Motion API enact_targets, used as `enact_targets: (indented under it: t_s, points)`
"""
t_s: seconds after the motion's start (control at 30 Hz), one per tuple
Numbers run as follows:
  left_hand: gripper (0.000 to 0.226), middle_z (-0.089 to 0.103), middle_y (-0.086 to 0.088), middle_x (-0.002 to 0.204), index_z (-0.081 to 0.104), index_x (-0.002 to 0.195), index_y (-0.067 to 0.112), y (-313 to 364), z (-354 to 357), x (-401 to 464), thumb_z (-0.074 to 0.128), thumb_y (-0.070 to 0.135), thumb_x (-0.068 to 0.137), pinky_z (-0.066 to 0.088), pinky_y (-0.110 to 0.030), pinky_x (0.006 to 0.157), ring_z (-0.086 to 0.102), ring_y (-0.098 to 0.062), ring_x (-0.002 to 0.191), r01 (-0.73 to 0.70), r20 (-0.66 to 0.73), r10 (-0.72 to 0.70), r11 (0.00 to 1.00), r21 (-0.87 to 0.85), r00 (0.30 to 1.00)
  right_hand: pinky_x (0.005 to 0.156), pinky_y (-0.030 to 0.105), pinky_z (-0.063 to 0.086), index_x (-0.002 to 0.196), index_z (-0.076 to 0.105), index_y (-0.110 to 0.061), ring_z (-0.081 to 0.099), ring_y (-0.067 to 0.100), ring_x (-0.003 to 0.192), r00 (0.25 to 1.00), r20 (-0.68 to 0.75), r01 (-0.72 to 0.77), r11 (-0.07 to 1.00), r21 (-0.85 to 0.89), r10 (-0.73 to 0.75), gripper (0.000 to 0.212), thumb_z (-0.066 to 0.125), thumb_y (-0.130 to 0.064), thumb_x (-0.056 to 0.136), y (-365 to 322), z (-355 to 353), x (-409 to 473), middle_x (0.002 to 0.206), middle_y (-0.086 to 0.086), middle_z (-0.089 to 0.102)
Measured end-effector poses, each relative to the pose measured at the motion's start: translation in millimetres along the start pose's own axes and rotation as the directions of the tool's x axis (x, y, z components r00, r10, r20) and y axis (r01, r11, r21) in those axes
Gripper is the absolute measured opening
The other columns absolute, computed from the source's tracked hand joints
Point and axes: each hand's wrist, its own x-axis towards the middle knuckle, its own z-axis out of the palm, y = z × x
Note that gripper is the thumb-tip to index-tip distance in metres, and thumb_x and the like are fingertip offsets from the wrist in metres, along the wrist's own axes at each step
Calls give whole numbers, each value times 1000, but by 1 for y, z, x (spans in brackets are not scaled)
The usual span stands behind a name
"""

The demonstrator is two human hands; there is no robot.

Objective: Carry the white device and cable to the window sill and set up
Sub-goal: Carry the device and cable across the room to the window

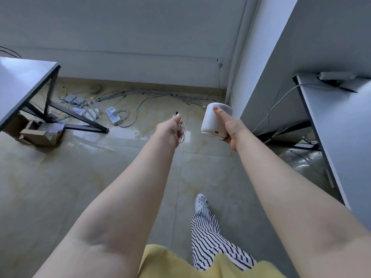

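view from a person's head, looking down along two bare outstretched forearms over a glossy tiled floor (100, 177), pale grey-green with faint yellowish veining and thin grout lines.

the right hand (230, 127) is wrapped around a white device (212, 121), a smooth matte cylinder with rounded edges, tilted so its top leans away; the thumb lies along its side, and a small dark slot shows near its lower rim. the left hand (170, 129) is closed in a fist around a coiled white cable (182, 131), thin loops hanging beside the palm, with a small dark plug tip (176, 113) poking up above the knuckles. device and cable are both held in the air, near each other but apart.

to the left stands a counter (24, 81) with a flat grey top and slanted black metal legs, brown cardboard boxes (38, 133) beneath it. a tangle of thin wires (140, 95) and a white power strip (112, 115) lie on the floor by the plain grey wall. to the right, another grey counter (341, 121) carries a long power strip (337, 75). below are a yellow top's frayed hem, a striped trouser leg (210, 237) and a white perforated shoe (201, 201).
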Motion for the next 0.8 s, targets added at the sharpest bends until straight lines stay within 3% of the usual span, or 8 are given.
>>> enact_targets:
  t_s: [0.07,0.13,0.33,0.43,0.63,0.8]
  points:
    - [25,54,0,34,56,75,7,21,20,20,61,26,91,37,-9,33,48,-8,25,-5,21,6,998,-60,1000,73,35,53,127,48,-14,62,27,108,1000,15,-8,1000,13,8,88,78,-61,58,-18,4,32,125,9,61]
    - [27,49,1,29,52,71,7,43,41,43,60,23,92,35,-9,32,44,-6,20,-4,32,8,994,-112,999,71,34,52,123,48,-13,62,28,108,1000,15,1,1000,2,-1,83,77,-60,60,-41,6,65,125,9,60]
    - [26,52,2,32,50,71,11,113,98,99,60,22,92,40,-9,36,49,-5,23,18,53,-8,980,-200,999,88,40,55,117,47,-13,61,28,108,999,16,29,999,-39,-28,70,75,-56,69,-112,14,151,124,10,59]
    - [27,51,3,31,48,70,11,140,123,122,59,21,92,39,-9,35,50,-4,24,-7,59,21,973,-229,998,81,36,53,115,46,-13,61,26,101,999,36,38,998,-44,-37,67,74,-54,71,-141,20,187,121,10,60]
    - [23,55,2,35,51,71,11,187,148,170,62,18,91,41,-9,36,52,-5,26,15,39,-2,947,-321,999,87,39,56,123,49,-9,64,26,105,998,62,24,999,-28,-23,79,77,-56,66,-178,37,248,122,10,62]
    - [22,59,1,49,52,71,12,215,165,210,65,16,88,45,-10,38,54,-6,27,27,21,-21,943,-333,1000,74,34,56,125,51,-7,65,25,100,997,71,27,1000,-15,-26,81,77,-55,66,-200,53,293,121,10,63]
